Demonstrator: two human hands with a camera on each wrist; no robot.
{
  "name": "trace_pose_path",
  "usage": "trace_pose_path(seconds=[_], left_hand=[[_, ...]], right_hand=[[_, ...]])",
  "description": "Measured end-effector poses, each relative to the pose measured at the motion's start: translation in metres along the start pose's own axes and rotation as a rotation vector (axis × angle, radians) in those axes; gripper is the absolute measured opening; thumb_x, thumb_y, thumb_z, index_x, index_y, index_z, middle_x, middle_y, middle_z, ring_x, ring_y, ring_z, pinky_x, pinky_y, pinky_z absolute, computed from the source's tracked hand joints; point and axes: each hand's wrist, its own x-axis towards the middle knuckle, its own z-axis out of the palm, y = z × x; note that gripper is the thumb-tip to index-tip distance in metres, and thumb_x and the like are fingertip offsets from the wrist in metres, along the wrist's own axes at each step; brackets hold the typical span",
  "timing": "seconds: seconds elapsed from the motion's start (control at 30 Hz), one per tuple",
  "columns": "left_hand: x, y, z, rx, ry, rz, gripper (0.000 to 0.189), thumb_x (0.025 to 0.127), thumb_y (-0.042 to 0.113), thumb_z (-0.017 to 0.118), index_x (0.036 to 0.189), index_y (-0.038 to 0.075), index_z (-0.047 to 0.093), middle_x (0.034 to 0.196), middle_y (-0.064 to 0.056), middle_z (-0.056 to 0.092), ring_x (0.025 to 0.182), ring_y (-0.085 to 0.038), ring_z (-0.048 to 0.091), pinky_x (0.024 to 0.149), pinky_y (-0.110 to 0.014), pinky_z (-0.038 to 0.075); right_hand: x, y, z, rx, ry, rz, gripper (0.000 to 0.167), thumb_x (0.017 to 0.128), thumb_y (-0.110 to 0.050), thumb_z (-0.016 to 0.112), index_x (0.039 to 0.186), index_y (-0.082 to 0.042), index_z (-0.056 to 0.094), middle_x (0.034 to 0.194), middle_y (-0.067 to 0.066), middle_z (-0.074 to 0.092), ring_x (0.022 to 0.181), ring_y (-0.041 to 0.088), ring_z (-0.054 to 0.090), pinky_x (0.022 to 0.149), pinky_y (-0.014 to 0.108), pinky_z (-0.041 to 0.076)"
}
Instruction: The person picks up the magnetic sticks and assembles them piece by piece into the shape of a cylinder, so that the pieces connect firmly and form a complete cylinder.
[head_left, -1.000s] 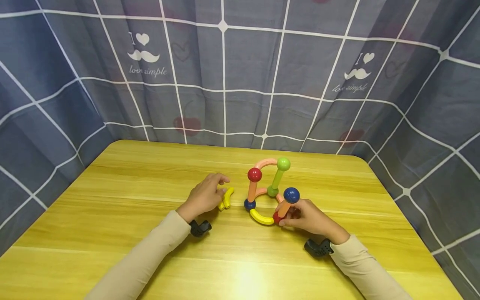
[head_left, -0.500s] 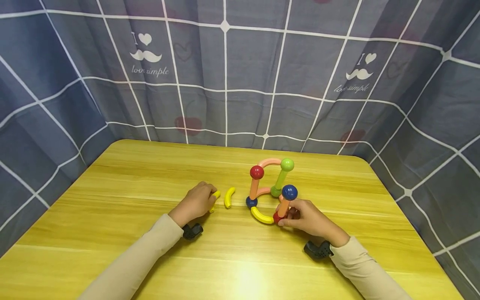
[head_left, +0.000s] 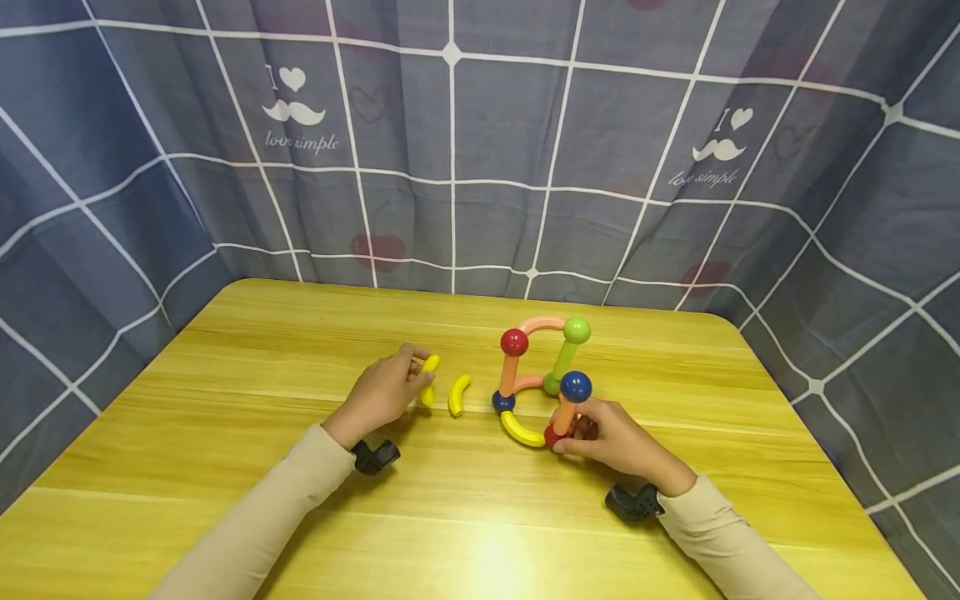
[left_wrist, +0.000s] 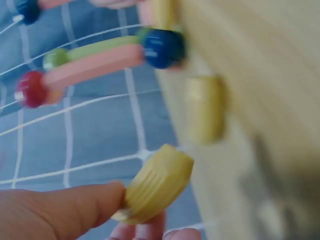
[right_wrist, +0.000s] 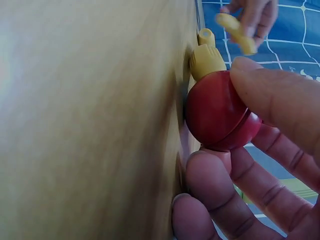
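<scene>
My left hand pinches a curved yellow rod between thumb and fingers, held just above the table. A second curved yellow rod lies on the wood to its right. My right hand grips a red ball at the near right corner of a ball-and-rod structure. From that ball an orange rod rises to a blue ball. A yellow curved rod joins the red ball to another blue ball along the base.
At the structure's back, an upper red ball and a light green ball top upright rods, joined by a pink curved rod. A grey checked curtain hangs behind the wooden table.
My left hand has moved left, taken one of the two loose yellow rods and lifted it. The right hand still holds the red ball; the upright rod above it tilts slightly more to the left.
</scene>
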Motion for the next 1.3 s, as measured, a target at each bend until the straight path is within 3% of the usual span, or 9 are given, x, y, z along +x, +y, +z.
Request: trace_pose_path(seconds=[0.07, 0.13, 0.23, 0.37, 0.57, 0.73, 0.87, 1.1, 1.3], left_hand=[[0.000, 0.004, -0.003, -0.147, -0.015, 0.010, 0.041, 0.113, 0.017, 0.061, 0.145, -0.008, 0.056, 0.126, -0.023, 0.069, 0.108, -0.035, 0.070, 0.091, -0.050, 0.060], [0.000, 0.010, -0.004, -0.359, -0.080, 0.018, 0.043, 0.113, 0.015, 0.060, 0.146, -0.012, 0.054, 0.131, -0.027, 0.065, 0.114, -0.035, 0.068, 0.098, -0.053, 0.060], [0.000, 0.020, -0.001, -0.667, -0.209, 0.008, 0.043, 0.114, 0.012, 0.057, 0.145, -0.018, 0.050, 0.131, -0.030, 0.062, 0.109, -0.028, 0.070, 0.101, -0.051, 0.059], [-0.004, 0.036, 0.007, -0.858, -0.301, 0.003, 0.041, 0.115, 0.015, 0.056, 0.141, -0.016, 0.052, 0.127, -0.021, 0.066, 0.104, -0.017, 0.071, 0.106, -0.048, 0.057], [-0.002, 0.057, 0.022, -0.985, -0.360, -0.038, 0.035, 0.115, 0.016, 0.055, 0.133, -0.015, 0.057, 0.115, -0.012, 0.068, 0.102, -0.014, 0.071, 0.109, -0.042, 0.055], [0.003, 0.067, 0.035, -1.038, -0.359, -0.068, 0.031, 0.116, 0.016, 0.054, 0.131, -0.011, 0.059, 0.122, -0.014, 0.070, 0.104, -0.012, 0.070, 0.102, -0.030, 0.058], [0.006, 0.071, 0.040, -1.081, -0.354, -0.065, 0.031, 0.116, 0.017, 0.054, 0.129, -0.010, 0.061, 0.140, -0.018, 0.069, 0.110, -0.012, 0.071, 0.103, -0.028, 0.057], [0.006, 0.074, 0.041, -1.140, -0.330, -0.096, 0.029, 0.116, 0.018, 0.053, 0.129, -0.007, 0.061, 0.120, -0.007, 0.069, 0.101, -0.008, 0.071, 0.101, -0.026, 0.057], [0.006, 0.075, 0.042, -1.188, -0.344, -0.095, 0.034, 0.117, 0.017, 0.051, 0.136, -0.011, 0.058, 0.133, -0.013, 0.070, 0.108, -0.009, 0.070, 0.104, -0.027, 0.056]], right_hand=[[0.000, 0.000, 0.000, -0.002, 0.000, -0.004, 0.017, 0.094, -0.012, 0.087, 0.101, -0.009, 0.071, 0.085, -0.007, 0.067, 0.071, 0.003, 0.058, 0.061, 0.024, 0.050], [0.000, 0.001, 0.000, -0.001, -0.001, -0.005, 0.017, 0.094, -0.011, 0.087, 0.101, -0.009, 0.071, 0.085, -0.007, 0.067, 0.071, 0.003, 0.058, 0.061, 0.024, 0.050], [-0.001, 0.000, 0.000, 0.005, -0.006, -0.003, 0.017, 0.094, -0.011, 0.086, 0.101, -0.009, 0.071, 0.084, -0.006, 0.067, 0.071, 0.003, 0.058, 0.062, 0.024, 0.050], [-0.001, 0.000, 0.000, 0.012, -0.007, -0.003, 0.017, 0.094, -0.011, 0.086, 0.103, -0.008, 0.072, 0.086, -0.005, 0.068, 0.072, 0.004, 0.059, 0.063, 0.024, 0.051], [-0.002, 0.000, 0.000, 0.014, -0.006, -0.002, 0.017, 0.094, -0.011, 0.086, 0.102, -0.009, 0.071, 0.084, -0.005, 0.066, 0.071, 0.004, 0.057, 0.062, 0.024, 0.050], [-0.001, 0.000, 0.000, 0.018, -0.010, 0.000, 0.019, 0.095, -0.012, 0.086, 0.105, -0.008, 0.071, 0.086, -0.006, 0.066, 0.073, 0.004, 0.057, 0.062, 0.025, 0.050], [0.000, 0.000, 0.000, 0.014, -0.011, 0.000, 0.019, 0.094, -0.012, 0.086, 0.105, -0.008, 0.071, 0.086, -0.007, 0.065, 0.073, 0.004, 0.057, 0.063, 0.025, 0.050], [0.000, 0.001, -0.001, 0.020, -0.011, -0.021, 0.022, 0.093, -0.011, 0.088, 0.106, -0.009, 0.070, 0.089, -0.007, 0.066, 0.073, 0.004, 0.059, 0.063, 0.025, 0.051], [0.000, 0.002, -0.001, 0.104, 0.065, -0.121, 0.033, 0.092, -0.001, 0.086, 0.121, 0.001, 0.070, 0.096, -0.001, 0.063, 0.071, 0.010, 0.057, 0.061, 0.026, 0.051]])
